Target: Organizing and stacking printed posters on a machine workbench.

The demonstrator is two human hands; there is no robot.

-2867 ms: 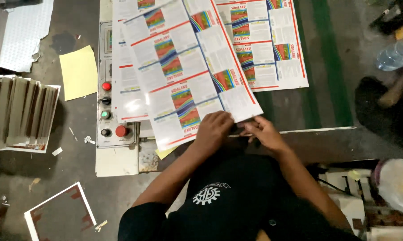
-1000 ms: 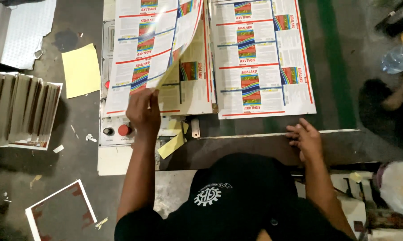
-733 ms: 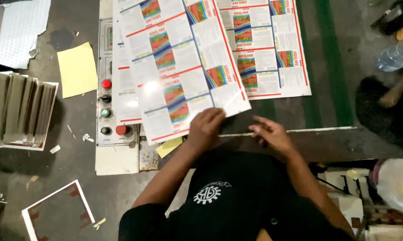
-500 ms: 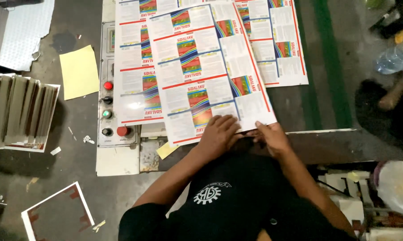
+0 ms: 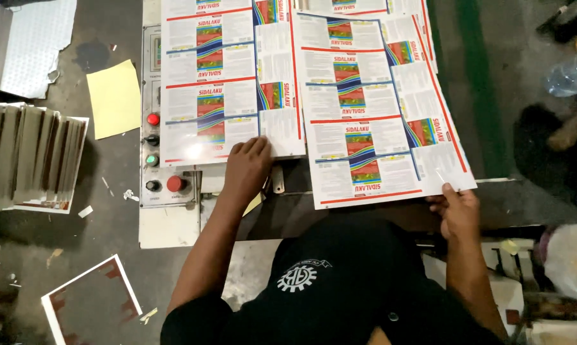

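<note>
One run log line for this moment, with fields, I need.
left hand: flat on left printed sheet | right hand: pinching corner of right printed sheet | sheets: side by side | control panel: left

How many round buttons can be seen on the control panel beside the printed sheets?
4, in the lower part of the control panel: a small red button on top, a black one, a green one, a black one. A bigger red knob stands beside.

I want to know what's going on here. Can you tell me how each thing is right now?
Left hand: flat on the left printed sheet.
Right hand: pinching the corner of the right printed sheet, which lies askew.
Yellow paper: lying flat.
Stack of sheets: fanned out.
Red button: whether pressed, cannot tell.
</note>
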